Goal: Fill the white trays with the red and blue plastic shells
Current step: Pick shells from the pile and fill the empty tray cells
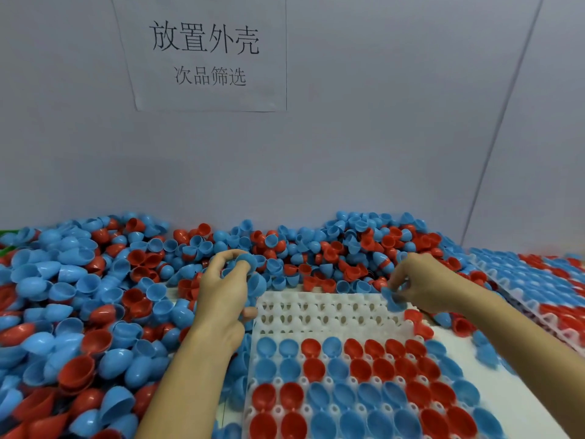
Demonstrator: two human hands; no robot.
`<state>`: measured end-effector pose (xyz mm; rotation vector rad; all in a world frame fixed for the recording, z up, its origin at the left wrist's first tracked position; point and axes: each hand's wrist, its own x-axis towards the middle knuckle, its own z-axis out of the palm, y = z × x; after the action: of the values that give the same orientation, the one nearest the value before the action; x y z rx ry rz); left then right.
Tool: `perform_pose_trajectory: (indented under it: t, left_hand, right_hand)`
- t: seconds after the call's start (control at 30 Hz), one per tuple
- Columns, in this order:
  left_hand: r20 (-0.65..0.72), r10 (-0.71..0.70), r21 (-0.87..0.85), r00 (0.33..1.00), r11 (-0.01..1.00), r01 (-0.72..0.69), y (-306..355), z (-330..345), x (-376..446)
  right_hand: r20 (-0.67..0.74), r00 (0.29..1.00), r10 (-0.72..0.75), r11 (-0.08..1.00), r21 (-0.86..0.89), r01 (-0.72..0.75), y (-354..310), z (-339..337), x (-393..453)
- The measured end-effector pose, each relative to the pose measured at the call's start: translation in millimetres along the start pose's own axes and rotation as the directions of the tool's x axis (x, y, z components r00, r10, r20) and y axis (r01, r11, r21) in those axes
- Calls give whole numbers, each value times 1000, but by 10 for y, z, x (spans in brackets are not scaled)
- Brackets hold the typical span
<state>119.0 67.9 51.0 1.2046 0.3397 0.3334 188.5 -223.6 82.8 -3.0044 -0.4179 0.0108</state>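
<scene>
A white tray (329, 312) lies in front of me; its near rows hold red and blue shells, its far rows are bare. My left hand (221, 293) hovers at the tray's far left corner, fingers curled round several blue shells (253, 274). My right hand (421, 283) is over the tray's far right corner and pinches a blue shell (392, 301). A big heap of loose red and blue shells (95, 296) covers the table to the left and behind the tray.
A filled tray (538, 280) lies at the right, slanting toward the back. A grey wall with a paper sign (205, 52) stands right behind the heap. A few loose shells (487, 353) lie between the two trays.
</scene>
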Motion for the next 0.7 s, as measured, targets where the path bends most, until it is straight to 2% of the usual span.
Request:
perform_pose_trajectory:
  t: [0.1,0.2,0.5,0.7]
  left_hand:
    - [32,-7,-13,999,1000,7,2,10,-17]
    - [27,-11,-10,1000,1000,11,16,7,-21]
    - [48,-39,-31,998,999,41,53,9,-67]
    - [109,-61,-52,992,996,67,85,6,-100]
  right_hand:
    - [118,992,37,991,-129,-22,83,131,-42]
    - [160,986,48,984,-179,-19,88,250,-41]
    - [160,986,44,991,-133,-23,135,329,-17]
    - [214,975,66,992,-123,-40,113,246,-66]
